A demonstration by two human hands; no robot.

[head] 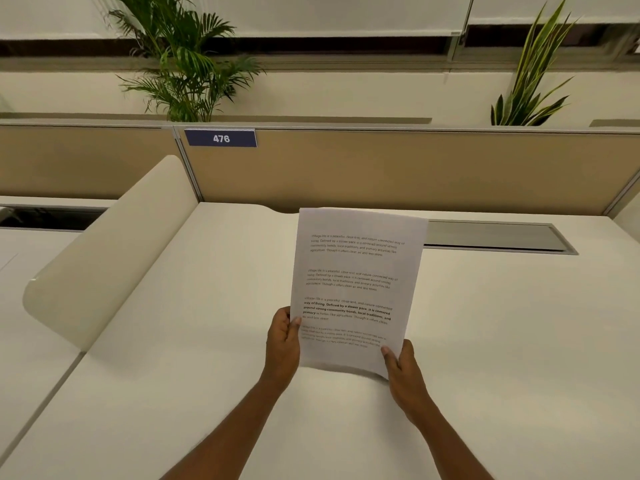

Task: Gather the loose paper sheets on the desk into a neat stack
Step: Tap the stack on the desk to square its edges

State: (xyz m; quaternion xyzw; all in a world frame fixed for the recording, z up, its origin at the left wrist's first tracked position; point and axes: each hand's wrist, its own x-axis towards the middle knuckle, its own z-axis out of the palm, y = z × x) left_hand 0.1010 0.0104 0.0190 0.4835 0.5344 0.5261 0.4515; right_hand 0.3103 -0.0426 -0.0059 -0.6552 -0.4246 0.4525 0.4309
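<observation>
The white printed paper sheets (356, 289) stand nearly upright above the pale bench (173, 358), long axis rising away from the person. The left hand (282, 344) pinches the lower left edge, the right hand (403, 372) the lower right corner, fingers clamped on both sides. Squaring them likely means tapping the bottom edge straight down.
</observation>
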